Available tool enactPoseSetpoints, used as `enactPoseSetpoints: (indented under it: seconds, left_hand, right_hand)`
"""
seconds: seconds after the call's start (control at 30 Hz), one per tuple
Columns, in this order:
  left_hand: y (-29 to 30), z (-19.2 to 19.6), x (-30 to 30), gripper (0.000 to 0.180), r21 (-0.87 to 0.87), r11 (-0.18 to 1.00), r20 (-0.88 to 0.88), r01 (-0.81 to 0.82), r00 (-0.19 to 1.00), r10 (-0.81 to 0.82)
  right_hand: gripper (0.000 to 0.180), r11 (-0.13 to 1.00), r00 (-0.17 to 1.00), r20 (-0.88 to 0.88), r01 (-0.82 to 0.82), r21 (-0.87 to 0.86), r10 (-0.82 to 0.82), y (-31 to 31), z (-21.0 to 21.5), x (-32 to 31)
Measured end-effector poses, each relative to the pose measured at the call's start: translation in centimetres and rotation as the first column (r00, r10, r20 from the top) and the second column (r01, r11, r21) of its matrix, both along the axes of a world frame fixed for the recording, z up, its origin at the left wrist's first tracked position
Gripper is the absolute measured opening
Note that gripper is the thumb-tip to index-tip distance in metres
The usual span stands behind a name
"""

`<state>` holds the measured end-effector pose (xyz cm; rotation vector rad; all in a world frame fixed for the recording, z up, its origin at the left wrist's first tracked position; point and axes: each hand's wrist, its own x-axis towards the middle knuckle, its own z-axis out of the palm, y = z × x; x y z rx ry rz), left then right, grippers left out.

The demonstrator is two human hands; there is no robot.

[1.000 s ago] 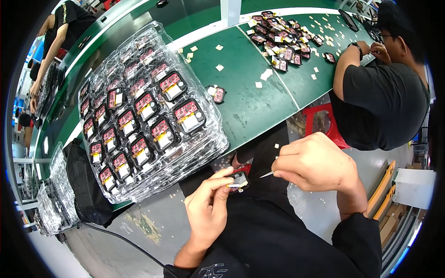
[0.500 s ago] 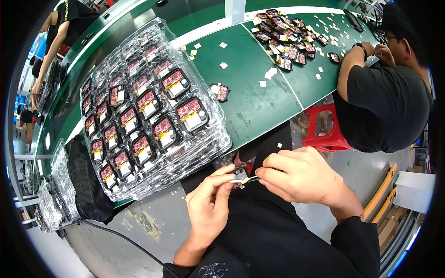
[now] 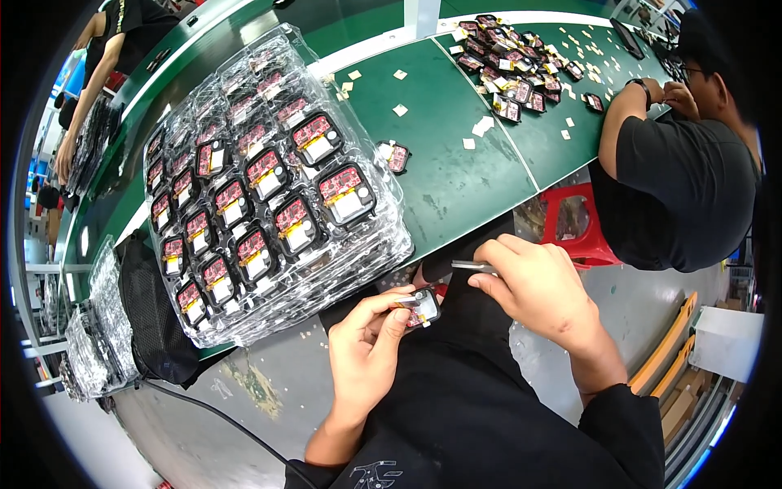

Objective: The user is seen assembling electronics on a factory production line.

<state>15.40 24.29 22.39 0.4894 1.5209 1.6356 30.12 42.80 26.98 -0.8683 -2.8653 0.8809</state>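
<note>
Below the table edge, my left hand is closed on a small black device housing with a pale silver block and a bit of yellow in it. Thumb and fingers pinch its left side and hide part of it. Up and to the right, apart from the housing, my right hand grips grey metal tweezers whose tips point left. To the left, a stack of clear plastic trays carries rows of similar housings with red boards and silver blocks. One loose housing lies on the table beside the stack.
A heap of housings lies on the green table, with small pale square pieces scattered around. A co-worker sits at right near a red stool. Another person's arm reaches in at far left. A black bag hangs by the trays.
My right hand has drawn the tweezers away from the housing, up and to the right. My left hand still holds the housing, which now shows more of its face.
</note>
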Motion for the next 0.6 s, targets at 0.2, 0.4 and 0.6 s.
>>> enactPoseSetpoints:
  seconds: [0.2,0.4,0.6]
  left_hand:
    - [0.0,0.3,0.1,0.016,-0.036,0.999,-0.351,-0.022,0.936,0.008]
    - [0.5,0.5,0.5,0.021,0.035,0.999,-0.772,-0.005,0.635,0.030]
    - [0.2,0.1,0.7,0.023,0.064,0.993,-0.306,-0.101,0.945,0.116]
  right_hand:
    - [0.029,0.788,0.970,-0.177,0.025,-0.615,-0.169,-1.3,1.3,-1.3]
    - [0.019,0.471,0.901,-0.262,-0.075,-0.879,-0.345,-3.7,-2.4,-1.8]
    - [0.018,0.423,0.889,-0.185,0.011,-0.906,-0.419,-3.2,-1.6,-1.4]
